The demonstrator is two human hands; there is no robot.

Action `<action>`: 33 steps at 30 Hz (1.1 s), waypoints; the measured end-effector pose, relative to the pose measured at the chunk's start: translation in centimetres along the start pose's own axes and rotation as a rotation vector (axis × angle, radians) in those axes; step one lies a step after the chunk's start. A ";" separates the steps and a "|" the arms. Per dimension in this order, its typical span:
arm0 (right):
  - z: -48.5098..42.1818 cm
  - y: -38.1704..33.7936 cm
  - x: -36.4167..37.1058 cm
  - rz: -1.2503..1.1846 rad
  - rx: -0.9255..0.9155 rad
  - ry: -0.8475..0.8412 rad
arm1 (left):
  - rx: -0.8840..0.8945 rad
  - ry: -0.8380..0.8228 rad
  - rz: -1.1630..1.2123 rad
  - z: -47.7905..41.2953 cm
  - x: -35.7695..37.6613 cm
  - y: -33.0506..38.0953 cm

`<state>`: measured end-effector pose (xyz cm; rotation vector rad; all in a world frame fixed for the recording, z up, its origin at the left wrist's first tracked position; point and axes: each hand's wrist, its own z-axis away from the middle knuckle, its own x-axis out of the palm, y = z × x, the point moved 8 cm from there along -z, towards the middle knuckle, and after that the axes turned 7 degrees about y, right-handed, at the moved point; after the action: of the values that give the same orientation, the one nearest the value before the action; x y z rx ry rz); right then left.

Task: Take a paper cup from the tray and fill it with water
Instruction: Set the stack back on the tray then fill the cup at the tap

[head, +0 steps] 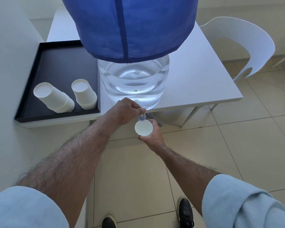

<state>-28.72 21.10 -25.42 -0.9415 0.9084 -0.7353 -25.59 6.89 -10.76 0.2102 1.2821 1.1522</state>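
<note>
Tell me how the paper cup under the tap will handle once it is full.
The paper cup looks thin-walled, so it will probably dent under a hard squeeze by the right hand. Water would likely make it noticeably heavier and prone to slopping. Its narrow base probably tips easily.

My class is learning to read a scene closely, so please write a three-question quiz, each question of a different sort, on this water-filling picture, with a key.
1. True or false: the right hand holds the paper cup upside down.
2. Multiple choice: the left hand is on
A. the black tray
B. the tap at the base of the water jug
C. the white chair
3. How many stacks of paper cups stand on the tray, and are they mouth up or mouth down?

Key
1. False: its open mouth faces up, just below the tap.
2. B
3. Two stacks, both mouth down.
</note>
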 end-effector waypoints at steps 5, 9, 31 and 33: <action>0.0 0.2 0.1 0.007 -0.003 0.005 | -0.003 0.003 0.004 0.1 0.1 0.0; 0.0 0.3 0.2 -0.001 -0.001 0.001 | -0.007 0.006 -0.009 0.2 0.0 0.1; 0.0 -0.7 -0.1 -0.015 -0.027 -0.007 | -0.031 0.011 0.053 0.2 0.1 0.0; 0.0 -0.9 -0.2 -0.021 -0.036 -0.005 | -0.030 0.019 0.056 0.2 0.1 -0.1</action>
<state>-28.96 20.84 -24.56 -0.9858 0.9106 -0.7364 -25.37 7.02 -10.79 0.2141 1.2818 1.2231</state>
